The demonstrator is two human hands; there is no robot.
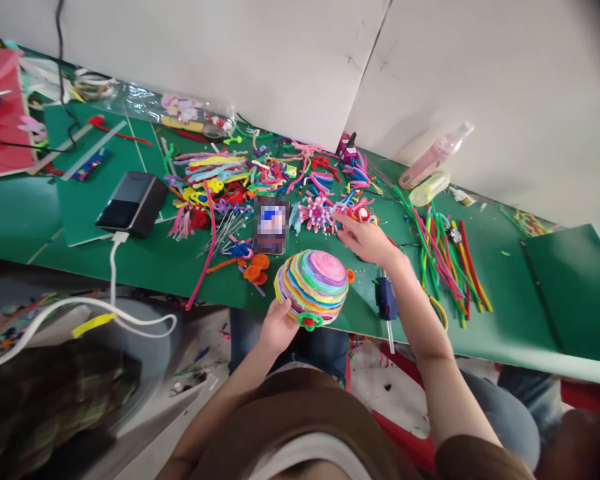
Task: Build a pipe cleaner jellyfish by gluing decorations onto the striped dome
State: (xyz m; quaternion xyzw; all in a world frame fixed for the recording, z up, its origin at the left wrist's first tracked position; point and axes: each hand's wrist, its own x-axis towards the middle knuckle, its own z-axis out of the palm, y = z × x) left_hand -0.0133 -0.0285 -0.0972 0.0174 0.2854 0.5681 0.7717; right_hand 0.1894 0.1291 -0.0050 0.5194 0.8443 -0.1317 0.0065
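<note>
My left hand [279, 327] grips the lower left edge of a dome [314, 283] wound in rainbow stripes of fuzzy pipe cleaner, held at the table's front edge. A green and red flower [310, 321] sits on its near rim, and an orange piece [351, 275] shows at its right. My right hand [363, 239] reaches over the table, fingers extended and apart, beside a spiky pink flower [317, 213]; nothing shows in its grasp. A phone with a blurred screen [271, 225] lies just beyond the dome. Orange pipe-cleaner discs [256, 269] lie to its left.
Piled pipe-cleaner pieces [215, 167] cover the middle of the green table [510, 267]. A black power bank [131, 203] with a white cable stands at left. A glue gun [386, 298] lies near the front edge. Long pipe cleaners [447, 260] and a pink bottle [436, 157] are at right.
</note>
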